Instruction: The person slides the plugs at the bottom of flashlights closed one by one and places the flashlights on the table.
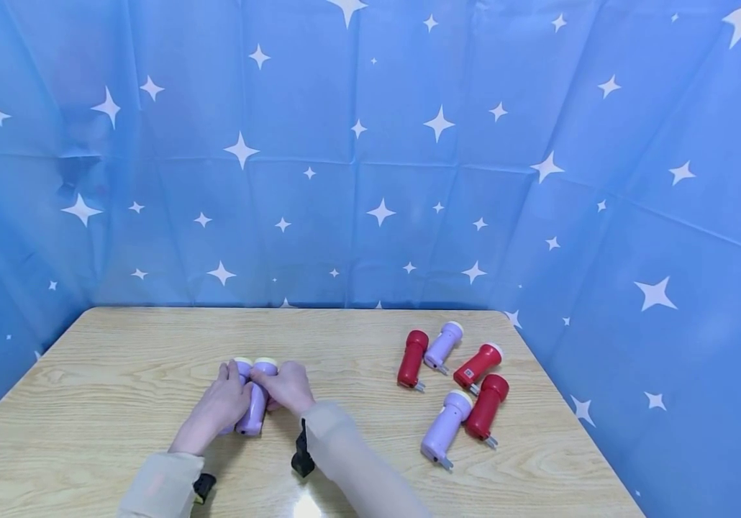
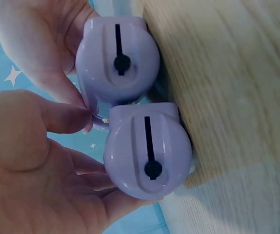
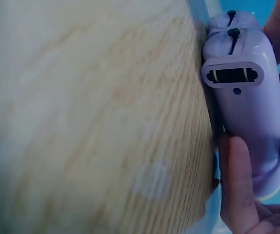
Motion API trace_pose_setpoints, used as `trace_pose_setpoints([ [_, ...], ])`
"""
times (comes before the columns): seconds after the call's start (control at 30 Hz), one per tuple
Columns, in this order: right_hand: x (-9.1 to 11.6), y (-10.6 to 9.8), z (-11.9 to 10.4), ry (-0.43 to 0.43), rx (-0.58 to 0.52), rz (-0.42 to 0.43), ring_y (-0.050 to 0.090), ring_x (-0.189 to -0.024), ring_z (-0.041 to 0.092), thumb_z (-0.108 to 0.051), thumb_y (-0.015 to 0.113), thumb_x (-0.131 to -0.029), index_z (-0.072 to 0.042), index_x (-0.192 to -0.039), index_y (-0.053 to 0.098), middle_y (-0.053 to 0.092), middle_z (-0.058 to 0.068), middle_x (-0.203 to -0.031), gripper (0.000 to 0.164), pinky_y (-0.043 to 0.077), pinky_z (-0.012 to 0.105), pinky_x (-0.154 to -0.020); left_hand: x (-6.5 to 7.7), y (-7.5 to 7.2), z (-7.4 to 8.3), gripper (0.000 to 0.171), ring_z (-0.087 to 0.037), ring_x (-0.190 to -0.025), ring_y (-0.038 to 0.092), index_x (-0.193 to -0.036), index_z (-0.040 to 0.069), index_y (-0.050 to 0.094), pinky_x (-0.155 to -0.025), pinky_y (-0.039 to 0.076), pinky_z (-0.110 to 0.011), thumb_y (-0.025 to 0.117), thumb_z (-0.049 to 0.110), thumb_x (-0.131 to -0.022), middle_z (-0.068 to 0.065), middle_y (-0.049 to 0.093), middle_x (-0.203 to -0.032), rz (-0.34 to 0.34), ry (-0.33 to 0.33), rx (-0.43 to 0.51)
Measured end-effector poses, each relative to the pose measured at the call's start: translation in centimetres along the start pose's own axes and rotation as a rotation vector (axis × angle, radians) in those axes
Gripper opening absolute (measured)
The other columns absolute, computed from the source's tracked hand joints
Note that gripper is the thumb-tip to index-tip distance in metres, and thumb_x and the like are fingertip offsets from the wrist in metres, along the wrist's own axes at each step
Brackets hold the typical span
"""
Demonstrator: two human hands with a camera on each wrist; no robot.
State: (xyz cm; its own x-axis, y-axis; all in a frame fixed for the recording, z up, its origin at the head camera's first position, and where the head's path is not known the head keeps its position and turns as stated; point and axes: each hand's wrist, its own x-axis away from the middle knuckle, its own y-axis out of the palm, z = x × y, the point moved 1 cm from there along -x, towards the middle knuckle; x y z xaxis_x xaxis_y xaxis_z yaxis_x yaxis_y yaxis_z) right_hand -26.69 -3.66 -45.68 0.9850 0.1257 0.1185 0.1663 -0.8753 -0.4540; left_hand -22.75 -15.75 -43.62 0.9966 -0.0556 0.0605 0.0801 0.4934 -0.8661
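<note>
Two light-purple flashlights lie side by side on the wooden table, lamp heads pointing away from me. My left hand (image 1: 226, 401) grips the left flashlight (image 2: 147, 151), covering most of it in the head view. Around the right flashlight (image 1: 255, 410), near its head, curl the thumb and fingers of my right hand (image 1: 291, 388). Seen from the left wrist, both rounded tail ends show a black slot, and the bodies are close together. The right wrist view shows a dark recess with metal strips on the underside of the nearer flashlight (image 3: 252, 112).
At the table's right lie more flashlights with plug prongs folded out: red ones (image 1: 413, 358) (image 1: 479, 365) (image 1: 488, 406) and purple ones (image 1: 444, 345) (image 1: 446, 429). Behind the wooden table (image 1: 319, 338) hangs a blue star-patterned curtain (image 1: 319, 194).
</note>
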Motion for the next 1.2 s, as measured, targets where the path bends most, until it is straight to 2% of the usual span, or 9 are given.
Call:
trace_pose_setpoints([
  [0.17, -0.2, 0.1, -0.1, -0.036, 0.103, 0.037, 0.061, -0.039, 0.018, -0.042, 0.07, -0.083, -0.006, -0.063, 0.066, 0.063, 0.009, -0.049, 0.042, 0.038, 0.018, -0.034, 0.0, 0.0, 0.2, 0.068, -0.064, -0.125, 0.03, -0.136, -0.029, 0.01, -0.104, 0.032, -0.063, 0.037, 0.021, -0.097, -0.053, 0.01, -0.139, -0.007, -0.003, 0.016],
  [0.27, -0.2, 0.1, -0.1, -0.058, 0.178, 0.052, 0.053, -0.036, 0.012, -0.046, 0.068, -0.083, -0.011, -0.056, 0.061, 0.057, 0.002, -0.044, 0.045, 0.035, 0.017, -0.035, 0.1, 0.0, 0.3, 0.07, -0.064, -0.124, 0.032, -0.136, -0.029, 0.01, -0.103, 0.034, -0.063, 0.039, 0.021, -0.096, -0.053, 0.01, -0.139, -0.004, -0.002, 0.017],
  [0.4, -0.1, -0.2, -0.4, -0.095, 0.333, 0.05, 0.044, -0.041, 0.01, -0.05, 0.064, -0.084, -0.016, -0.051, 0.048, 0.046, -0.004, -0.046, 0.05, 0.032, 0.021, -0.04, 0.1, 0.1, 0.4, 0.071, -0.064, -0.123, 0.033, -0.136, -0.029, 0.01, -0.102, 0.035, -0.063, 0.041, 0.021, -0.095, -0.053, 0.009, -0.139, -0.004, -0.001, 0.016],
  [0.53, -0.1, -0.3, -0.8, -0.124, 0.516, 0.044, 0.043, -0.044, 0.013, -0.055, 0.059, -0.086, -0.016, -0.049, 0.043, 0.051, 0.002, -0.052, 0.056, 0.03, 0.024, -0.04, 0.2, 0.0, 0.4, 0.072, -0.065, -0.124, 0.031, -0.135, -0.029, 0.009, -0.103, 0.034, -0.063, 0.041, 0.02, -0.095, -0.052, 0.008, -0.14, -0.014, -0.006, 0.014],
  [0.67, -0.1, -0.3, -1.0, -0.124, 0.63, 0.041, 0.044, -0.047, 0.014, -0.06, 0.054, -0.087, -0.014, -0.052, 0.046, 0.058, 0.006, -0.062, 0.059, 0.031, 0.026, -0.041, 0.1, 0.0, 0.4, 0.072, -0.066, -0.124, 0.029, -0.135, -0.03, 0.009, -0.103, 0.033, -0.064, 0.042, 0.02, -0.094, -0.052, 0.009, -0.14, -0.014, -0.016, 0.008],
  [0.77, -0.2, -0.4, -0.7, -0.12, 0.612, 0.023, 0.043, -0.044, 0.013, -0.061, 0.053, -0.087, -0.014, -0.051, 0.046, 0.055, 0.003, -0.055, 0.06, 0.031, 0.025, -0.041, 0.0, 0.1, 0.5, 0.073, -0.067, -0.124, 0.027, -0.135, -0.03, 0.008, -0.104, 0.032, -0.065, 0.041, 0.022, -0.095, -0.052, 0.008, -0.14, -0.018, -0.025, 0.007],
  [0.93, -0.3, -1.1, -0.1, -0.153, 0.541, -0.018, 0.038, -0.037, 0.01, -0.056, 0.052, -0.09, -0.017, -0.045, 0.044, 0.04, -0.005, -0.039, 0.06, 0.029, 0.024, -0.039, 0.1, 0.2, 0.7, 0.077, -0.067, -0.125, 0.026, -0.135, -0.03, 0.007, -0.105, 0.03, -0.065, 0.041, 0.027, -0.096, -0.052, 0.006, -0.14, -0.021, -0.039, 0.009],
  [1.07, -0.3, -2.5, 0.1, -0.215, 0.553, -0.026, 0.038, -0.04, 0.01, -0.05, 0.052, -0.092, -0.017, -0.047, 0.043, 0.039, -0.006, -0.043, 0.057, 0.03, 0.024, -0.04, 0.3, 0.1, 0.9, 0.085, -0.068, -0.125, 0.023, -0.136, -0.029, 0.005, -0.104, 0.03, -0.066, 0.046, 0.034, -0.096, -0.051, 0.004, -0.141, -0.027, -0.047, 0.015],
  [1.2, -0.6, -4.8, 0.1, -0.249, 0.591, -0.002, 0.045, -0.046, 0.012, -0.047, 0.051, -0.094, -0.013, -0.058, 0.053, 0.051, -0.001, -0.053, 0.05, 0.035, 0.024, -0.044, 0.5, 0.1, 1.1, 0.091, -0.069, -0.124, 0.024, -0.137, -0.028, 0.004, -0.101, 0.032, -0.067, 0.053, 0.036, -0.094, -0.051, 0.003, -0.142, -0.027, -0.045, 0.0],
])
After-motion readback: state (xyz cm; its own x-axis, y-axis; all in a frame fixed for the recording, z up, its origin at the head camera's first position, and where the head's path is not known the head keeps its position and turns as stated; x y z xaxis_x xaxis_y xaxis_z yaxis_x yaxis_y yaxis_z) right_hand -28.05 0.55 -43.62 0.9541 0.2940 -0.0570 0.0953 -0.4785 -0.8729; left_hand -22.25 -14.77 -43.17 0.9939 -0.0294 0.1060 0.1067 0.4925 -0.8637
